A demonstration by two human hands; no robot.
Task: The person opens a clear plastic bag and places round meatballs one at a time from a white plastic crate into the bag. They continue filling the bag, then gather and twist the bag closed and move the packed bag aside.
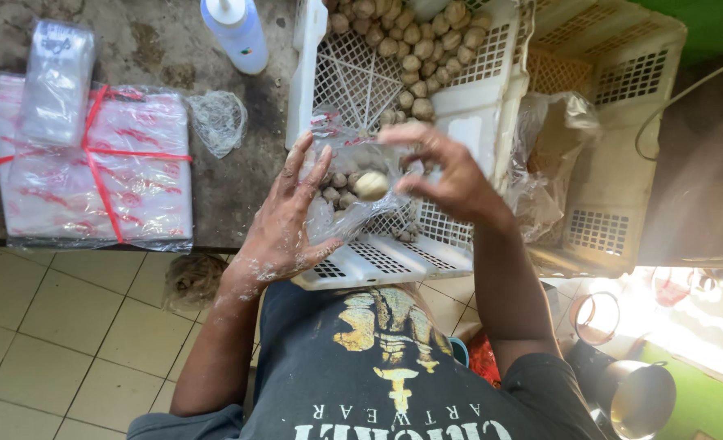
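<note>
Between both hands (361, 195), bagged meatballs (345, 189)

i have only one view, a head-worn camera looking steeply down from close above my left hand (284, 220) and right hand (447, 175), facing the dark worktable (166, 49) ahead and taking in the tiled floor (60, 326) below.
</note>
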